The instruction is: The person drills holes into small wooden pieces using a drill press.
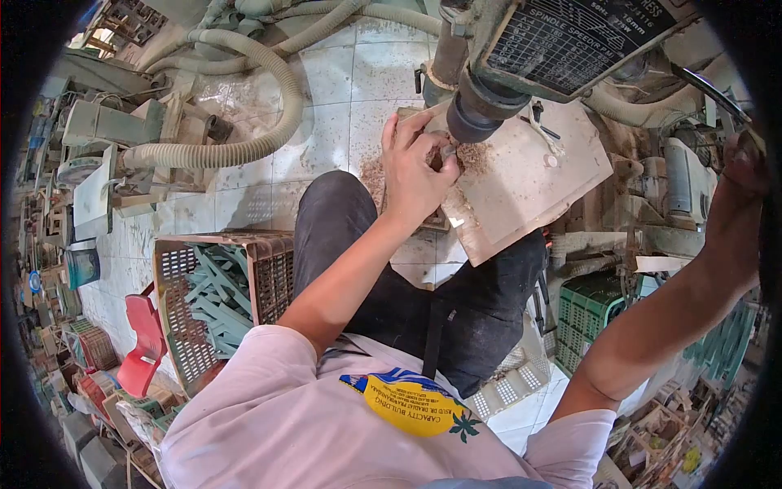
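My left hand is on the board right beside the dark spindle of a drill press. Its thumb and fingertips are closed around something small that I cannot make out, half hidden by the fingers. Brown wood chips lie around the fingertips on the pale board, which serves as the work surface. Out at the far right, my right hand is closed around the end of a dark lever. The image rim darkens part of that hand.
The press head with its speed plate hangs above the board. A ribbed hose curves over the tiled floor. Left of my legs stands a crate of grey-green strips, near a red chair. A green crate stands right.
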Tool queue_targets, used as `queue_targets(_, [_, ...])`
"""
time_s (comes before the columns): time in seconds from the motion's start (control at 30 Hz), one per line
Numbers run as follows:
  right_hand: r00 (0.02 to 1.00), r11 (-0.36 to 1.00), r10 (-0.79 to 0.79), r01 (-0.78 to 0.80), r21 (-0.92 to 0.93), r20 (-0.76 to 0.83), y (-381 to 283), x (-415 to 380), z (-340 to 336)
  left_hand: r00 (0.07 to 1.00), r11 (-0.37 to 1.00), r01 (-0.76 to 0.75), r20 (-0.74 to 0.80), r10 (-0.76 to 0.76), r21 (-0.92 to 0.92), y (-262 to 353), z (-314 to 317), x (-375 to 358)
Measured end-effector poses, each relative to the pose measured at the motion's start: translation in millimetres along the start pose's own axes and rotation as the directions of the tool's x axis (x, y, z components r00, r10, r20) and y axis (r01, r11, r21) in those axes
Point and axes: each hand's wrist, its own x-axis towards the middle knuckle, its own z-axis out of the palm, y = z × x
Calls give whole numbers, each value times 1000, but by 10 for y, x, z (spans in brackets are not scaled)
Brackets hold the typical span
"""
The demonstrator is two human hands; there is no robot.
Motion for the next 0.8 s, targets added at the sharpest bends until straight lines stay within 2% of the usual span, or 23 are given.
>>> queue_targets(0.03, [1000,1000,-15,16,-4,25,-5,2,6,1000,1000,0,2,0,2,0,-1,-1])
queue_targets(0.13, [993,991,84,-74,115,-84,-200,-5,143,1000,1000,0,-1,0,10,3,-1,-4])
queue_targets(0.17, [976,974,190,-174,146,-105,-372,-14,201,1000,1000,-1,-6,1,16,3,-3,-3])
queue_targets(0.23, [948,946,293,-270,181,-121,-368,-26,174,1000,1000,-6,-7,6,17,6,-10,-2])
queue_targets(0.27, [979,977,183,-172,123,-86,-180,-49,69,1000,1000,-11,-7,11,18,6,-10,3])
queue_targets(0.33, [996,995,74,-71,71,-43,-49,-78,16,1000,1000,-13,-4,13,18,3,-14,1])
queue_targets(0.43, [997,997,61,-59,47,-43,18,-111,-6,1000,1000,-18,-2,18,20,4,-17,6])
queue_targets(0.53, [997,999,-16,20,49,-69,31,-139,1,1000,1000,-18,-2,18,24,1,-16,-1])
queue_targets(0.63, [988,993,97,-88,85,-118,-146,-157,82,1000,999,-16,3,16,29,12,-28,0])
queue_targets(0.73, [963,980,192,-198,-18,-187,-220,-159,139,1000,999,-23,5,23,34,8,-23,3])
queue_targets(0.8, [988,992,107,-98,82,-111,-87,-177,63,1000,999,-31,1,31,36,2,-20,6])
